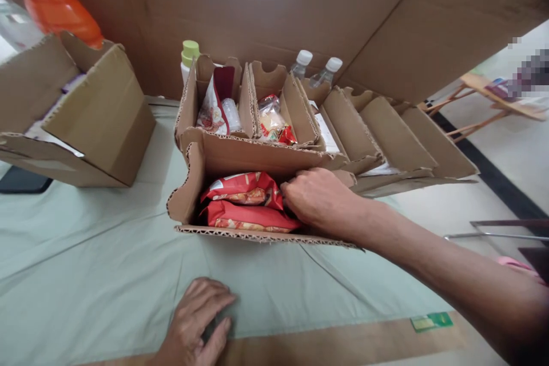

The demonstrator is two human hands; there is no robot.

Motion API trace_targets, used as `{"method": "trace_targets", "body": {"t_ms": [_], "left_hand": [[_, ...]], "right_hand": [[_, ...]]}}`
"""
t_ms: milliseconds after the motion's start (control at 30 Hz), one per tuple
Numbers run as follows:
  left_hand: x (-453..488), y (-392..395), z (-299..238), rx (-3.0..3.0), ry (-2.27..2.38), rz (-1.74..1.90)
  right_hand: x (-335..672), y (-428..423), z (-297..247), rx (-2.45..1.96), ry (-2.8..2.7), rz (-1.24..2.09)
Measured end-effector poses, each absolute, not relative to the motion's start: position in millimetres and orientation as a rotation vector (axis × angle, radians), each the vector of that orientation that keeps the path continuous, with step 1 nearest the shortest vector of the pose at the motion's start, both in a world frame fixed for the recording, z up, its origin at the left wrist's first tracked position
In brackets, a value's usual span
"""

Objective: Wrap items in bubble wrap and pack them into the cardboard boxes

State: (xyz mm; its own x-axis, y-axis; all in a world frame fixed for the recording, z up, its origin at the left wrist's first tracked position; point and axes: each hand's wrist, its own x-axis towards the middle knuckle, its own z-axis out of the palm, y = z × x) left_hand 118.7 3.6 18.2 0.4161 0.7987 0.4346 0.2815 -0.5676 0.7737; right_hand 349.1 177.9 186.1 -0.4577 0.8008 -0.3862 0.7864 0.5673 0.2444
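Note:
A cardboard organiser (240, 154) with several slots stands on a pale green cloth (86, 263). Its front compartment holds two red snack packets (244, 203). My right hand (319, 200) reaches into that compartment, fingers curled on the packets' right end. My left hand (195, 320) lies flat on the cloth near the table's front edge, fingers spread, holding nothing. Rear slots hold a red and white packet (212, 106) and a clear snack bag (274, 123).
An open cardboard box (94, 120) sits at the left, an orange object (51, 0) above it. A green-capped bottle (189, 57) and two white-capped bottles (317, 68) stand behind the organiser. A large cardboard sheet (343, 6) forms the backdrop. Floor and a wooden stand (484, 103) lie to the right.

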Motion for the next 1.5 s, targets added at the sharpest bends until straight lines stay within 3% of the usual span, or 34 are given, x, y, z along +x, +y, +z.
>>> {"method": "trace_targets", "body": {"t_ms": [133,233,300,433,533,600,800,933,1033,1167,1333,1500], "left_hand": [[117.4,-0.9,21.8,2.0,0.945,1.148],[105.3,-6.2,31.1,1.891,1.065,1.146],[94.0,-2.9,40.5,1.785,1.267,1.141],[83.7,37.3,56.6,1.516,1.545,1.214],[97.8,78.5,61.4,1.439,1.364,1.208],[114.5,90.2,62.2,1.391,1.254,1.192],[142.2,19.2,61.9,1.418,1.092,1.196],[105.5,-19.4,68.2,1.354,1.196,1.155],[79.9,-8.9,81.5,1.327,1.292,1.33],[90.2,5.9,90.8,1.422,1.22,1.378],[102.1,-18.7,67.1,1.382,1.293,1.226],[64.0,-29.7,50.6,1.247,1.448,1.345]], "right_hand": [[372.6,155.5,212.0,1.308,2.558,0.239],[409.2,107.5,234.5,1.786,2.833,0.549],[430.6,72.8,232.2,2.165,2.842,0.567],[433.3,43.2,175.5,2.516,2.785,-0.057],[408.8,55.4,122.3,2.518,2.735,-0.631],[397.1,58.4,99.4,2.621,2.671,-0.847],[404.9,-15.3,89.5,2.972,2.51,-0.724],[376.5,-35.8,103.2,2.804,2.644,-0.771],[349.3,-11.3,112.3,2.609,2.863,-0.846],[354.1,2.4,113.9,2.686,2.882,-0.804],[368.2,-20.2,95.8,2.829,2.729,-0.755],[325.4,-11.1,85.2,2.574,2.823,-0.961]]}}
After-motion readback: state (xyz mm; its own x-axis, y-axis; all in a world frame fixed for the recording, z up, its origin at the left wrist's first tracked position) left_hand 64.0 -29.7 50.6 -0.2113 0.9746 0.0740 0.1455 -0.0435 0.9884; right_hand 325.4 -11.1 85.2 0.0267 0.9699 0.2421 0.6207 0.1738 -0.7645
